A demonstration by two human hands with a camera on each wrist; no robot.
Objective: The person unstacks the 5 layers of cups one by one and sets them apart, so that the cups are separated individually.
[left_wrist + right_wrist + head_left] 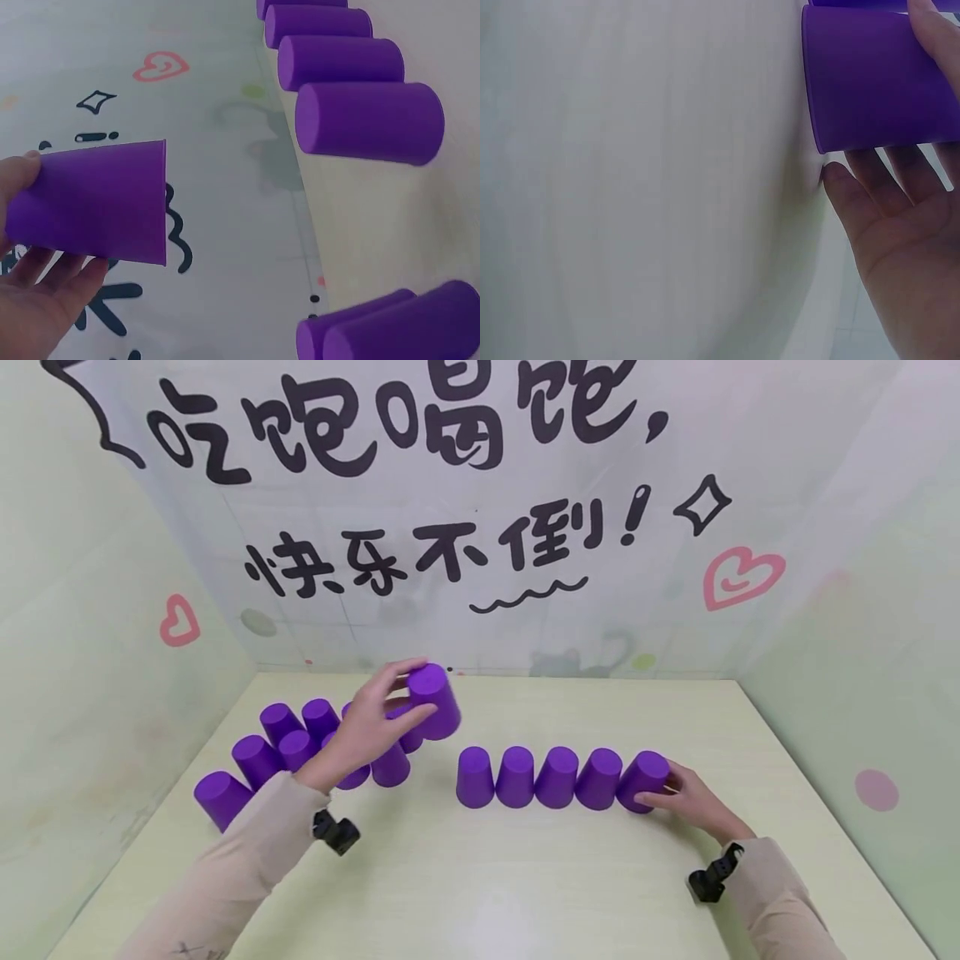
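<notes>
My left hand (369, 717) holds an upside-down purple cup (437, 703) in the air, above the table and left of centre. In the left wrist view, the thumb and fingers lie on opposite sides of this cup (94, 202). Several more purple cups (516, 778) stand mouth down in a straight row at centre right. At the row's right end, my right hand (693, 802) grips the last cup (643, 782), thumb in front and fingers behind. The right wrist view shows that cup (877, 82) between thumb and fingers, its rim at the table surface.
A cluster of upside-down purple cups (257, 762) stands at the table's left, partly hidden by my left arm. A pale table (480, 877) meets a back wall (465, 635) with black lettering, and side walls rise left and right.
</notes>
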